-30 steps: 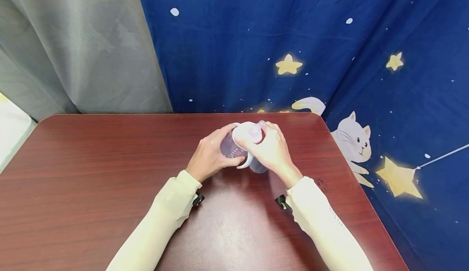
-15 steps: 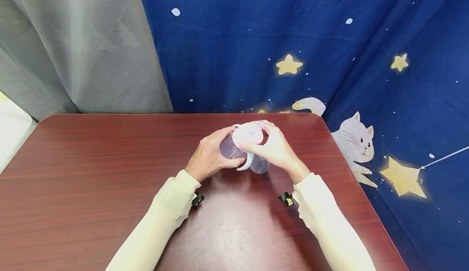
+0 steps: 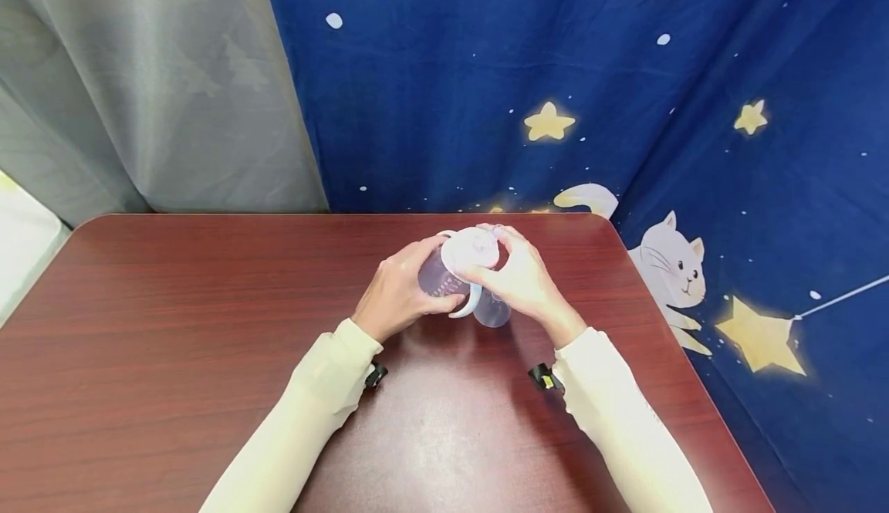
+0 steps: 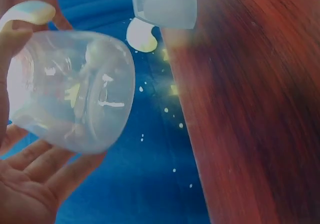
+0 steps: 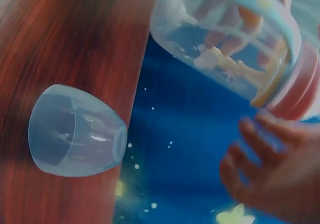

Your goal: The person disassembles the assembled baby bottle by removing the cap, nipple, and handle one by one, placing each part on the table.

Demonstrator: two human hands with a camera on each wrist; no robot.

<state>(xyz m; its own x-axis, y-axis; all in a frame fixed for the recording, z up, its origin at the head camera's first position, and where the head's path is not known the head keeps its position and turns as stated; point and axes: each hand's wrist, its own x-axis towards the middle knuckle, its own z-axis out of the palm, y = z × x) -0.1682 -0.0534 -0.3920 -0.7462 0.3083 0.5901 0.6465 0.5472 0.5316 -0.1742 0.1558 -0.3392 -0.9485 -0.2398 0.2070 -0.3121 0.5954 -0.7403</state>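
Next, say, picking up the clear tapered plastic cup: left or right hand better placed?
Probably right. In the head view the right hand, at the clear white-handled plastic bottle's top, partly overlaps the clear tapered plastic cup. The left hand grips the bottle's body, farther from the cup.

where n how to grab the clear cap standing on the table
Grip the clear cap round its lower side wall, probably from the near side: it stands narrow end up, flaring downward, and the right hand covers its top in the head view.
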